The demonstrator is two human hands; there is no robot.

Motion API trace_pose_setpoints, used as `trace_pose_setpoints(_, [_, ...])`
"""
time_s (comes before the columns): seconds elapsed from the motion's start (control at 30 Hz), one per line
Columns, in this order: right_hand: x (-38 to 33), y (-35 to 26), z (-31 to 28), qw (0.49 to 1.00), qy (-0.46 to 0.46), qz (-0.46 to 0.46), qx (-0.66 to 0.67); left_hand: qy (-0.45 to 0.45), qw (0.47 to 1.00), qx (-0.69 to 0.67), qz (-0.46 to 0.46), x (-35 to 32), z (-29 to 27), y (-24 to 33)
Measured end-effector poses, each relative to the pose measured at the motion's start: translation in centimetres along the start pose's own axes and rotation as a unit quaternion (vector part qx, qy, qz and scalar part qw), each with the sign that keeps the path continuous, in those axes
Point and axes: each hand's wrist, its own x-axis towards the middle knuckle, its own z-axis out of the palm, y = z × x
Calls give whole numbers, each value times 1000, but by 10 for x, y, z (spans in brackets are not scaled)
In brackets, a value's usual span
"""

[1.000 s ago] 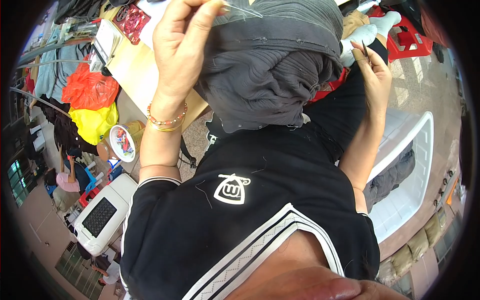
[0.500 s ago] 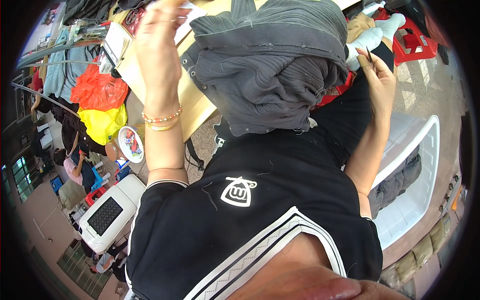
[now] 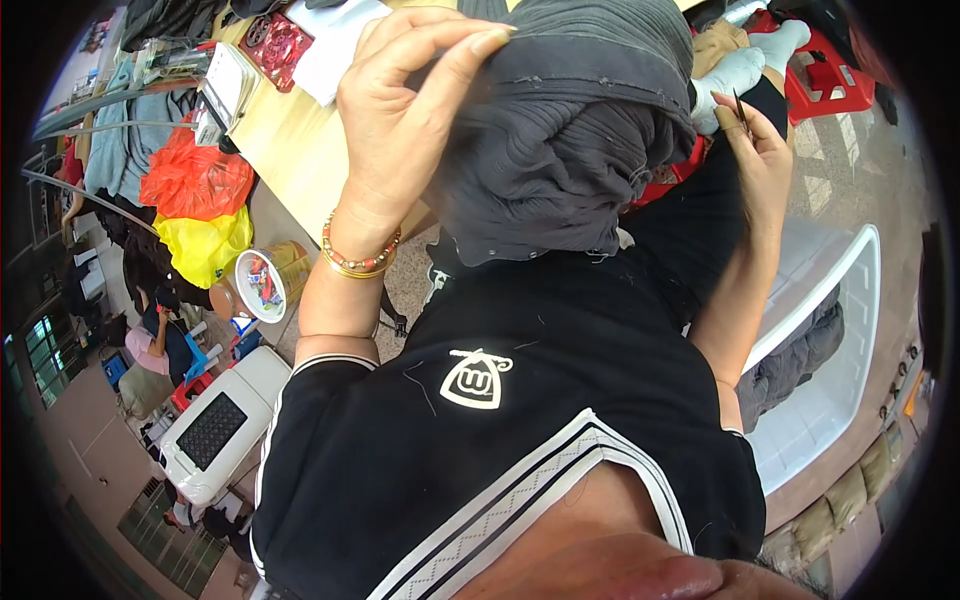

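My left hand (image 3: 400, 120) is raised and pinches the top edge of a dark grey ribbed garment (image 3: 570, 130), which hangs bunched in front of my chest. A bead and gold bracelet (image 3: 358, 258) circles that wrist. Off to the right, my right hand (image 3: 755, 145) is apart from the cloth and holds a small thin dark tool (image 3: 742, 110) between thumb and fingers. My black shirt with white trim fills the lower part of the view.
A white plastic tub (image 3: 830, 340) with dark clothes inside stands at my right. A wooden table (image 3: 290, 150) with papers lies at upper left, with red and yellow bags (image 3: 195, 210), a small tin (image 3: 262, 285) and a white crate (image 3: 215, 430) beside it. A red stool (image 3: 825, 80) stands at the top right.
My left hand has shifted its grip along the garment's top edge and the cloth has bunched lower and more to the centre. The right hand has stayed in place.
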Motion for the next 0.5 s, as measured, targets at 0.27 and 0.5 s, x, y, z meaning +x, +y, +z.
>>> trace_pose_setpoints(0.27, [-1, -2, 3, 1000, -11, -21, 17, 40, 988, 125, 80, -3, -10, -11])
trace_pose_setpoints(0.5, [-2, -1, 2, 1000, -12, -21, 18, 101, 992, -70, 2, -5, -18, -24])
